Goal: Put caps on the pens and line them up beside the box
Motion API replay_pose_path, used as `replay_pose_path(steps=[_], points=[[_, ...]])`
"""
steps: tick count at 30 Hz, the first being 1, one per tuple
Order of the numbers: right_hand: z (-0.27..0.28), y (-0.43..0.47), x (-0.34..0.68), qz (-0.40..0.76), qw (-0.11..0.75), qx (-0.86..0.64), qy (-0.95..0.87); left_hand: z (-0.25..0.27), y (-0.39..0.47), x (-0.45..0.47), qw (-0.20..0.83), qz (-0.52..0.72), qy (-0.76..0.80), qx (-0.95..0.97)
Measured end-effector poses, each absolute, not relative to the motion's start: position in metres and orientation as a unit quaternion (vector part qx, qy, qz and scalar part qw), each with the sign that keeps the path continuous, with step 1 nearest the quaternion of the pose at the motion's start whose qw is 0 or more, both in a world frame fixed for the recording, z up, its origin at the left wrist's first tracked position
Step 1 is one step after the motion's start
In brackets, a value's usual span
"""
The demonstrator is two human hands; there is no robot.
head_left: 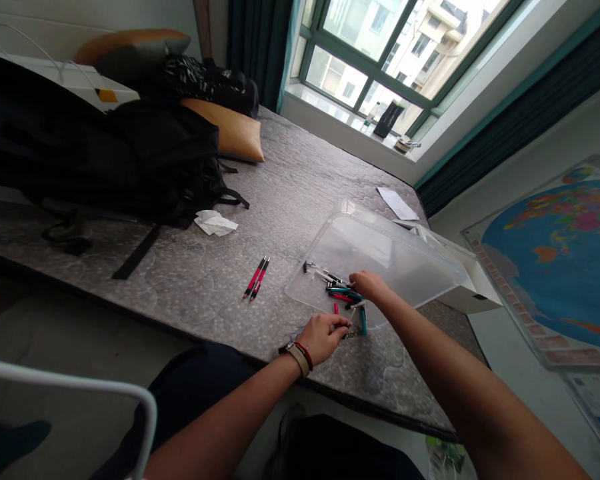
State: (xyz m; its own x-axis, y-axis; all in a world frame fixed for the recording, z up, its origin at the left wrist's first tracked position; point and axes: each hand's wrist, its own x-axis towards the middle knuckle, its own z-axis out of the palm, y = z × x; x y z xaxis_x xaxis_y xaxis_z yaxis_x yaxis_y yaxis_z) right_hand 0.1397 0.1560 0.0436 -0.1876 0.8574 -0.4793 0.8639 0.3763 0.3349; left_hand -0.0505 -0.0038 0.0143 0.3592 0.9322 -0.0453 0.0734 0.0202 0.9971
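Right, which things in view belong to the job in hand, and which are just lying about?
Seemingly in the job:
loose pens, with the left hand and right hand at them
clear plastic container
probably the two red-and-black pens set apart

Seemingly just lying about:
white tissue
black backpack
tan cushion
white paper

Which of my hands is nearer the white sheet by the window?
Right. Your right hand is at the pen pile, on your side of the white sheet; your left hand is farther from it, closer to you.
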Motion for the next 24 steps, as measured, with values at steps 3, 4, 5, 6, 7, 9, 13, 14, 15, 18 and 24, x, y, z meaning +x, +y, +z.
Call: replay_pose_path(steps=[3, 4, 5, 6, 7, 9, 13, 14, 15, 18, 24], points=[[0.0433, 0.1572, 0.1381, -0.003, 0.308, 0.558, 0.77, 0.0162, -0.0059, -0.0519, 0.529, 0.366, 0.432, 0.632], [0.0433, 0.1573, 0.1379, -0.001, 0.308, 0.558, 0.77, 0.016, -0.0063, -0.052, 0.518, 0.362, 0.434, 0.642], [0.0433, 0.1572, 0.1377, 0.0, 0.309, 0.559, 0.77, 0.0156, -0.0066, -0.0521, 0.511, 0.358, 0.435, 0.65], [0.0434, 0.157, 0.1375, 0.001, 0.31, 0.559, 0.769, 0.015, -0.0068, -0.0521, 0.507, 0.353, 0.436, 0.655], [0.0435, 0.1568, 0.1372, 0.002, 0.311, 0.56, 0.768, 0.0145, -0.007, -0.0521, 0.505, 0.349, 0.436, 0.658], [0.0438, 0.1563, 0.1364, 0.002, 0.312, 0.561, 0.767, 0.0139, -0.0074, -0.0522, 0.503, 0.347, 0.436, 0.661], [0.0451, 0.1553, 0.1352, -0.003, 0.309, 0.562, 0.767, 0.0143, -0.0082, -0.0522, 0.506, 0.345, 0.434, 0.661], [0.0456, 0.1551, 0.1352, -0.004, 0.308, 0.562, 0.767, 0.0145, -0.0083, -0.0521, 0.509, 0.345, 0.433, 0.659], [0.046, 0.155, 0.1354, -0.006, 0.307, 0.563, 0.767, 0.0148, -0.0084, -0.0518, 0.511, 0.346, 0.432, 0.657], [0.0472, 0.1547, 0.1362, -0.012, 0.308, 0.564, 0.766, 0.0158, -0.0085, -0.0511, 0.516, 0.35, 0.431, 0.653], [0.047, 0.1541, 0.1323, -0.013, 0.31, 0.557, 0.771, 0.0194, -0.0092, -0.0518, 0.497, 0.336, 0.444, 0.665]])
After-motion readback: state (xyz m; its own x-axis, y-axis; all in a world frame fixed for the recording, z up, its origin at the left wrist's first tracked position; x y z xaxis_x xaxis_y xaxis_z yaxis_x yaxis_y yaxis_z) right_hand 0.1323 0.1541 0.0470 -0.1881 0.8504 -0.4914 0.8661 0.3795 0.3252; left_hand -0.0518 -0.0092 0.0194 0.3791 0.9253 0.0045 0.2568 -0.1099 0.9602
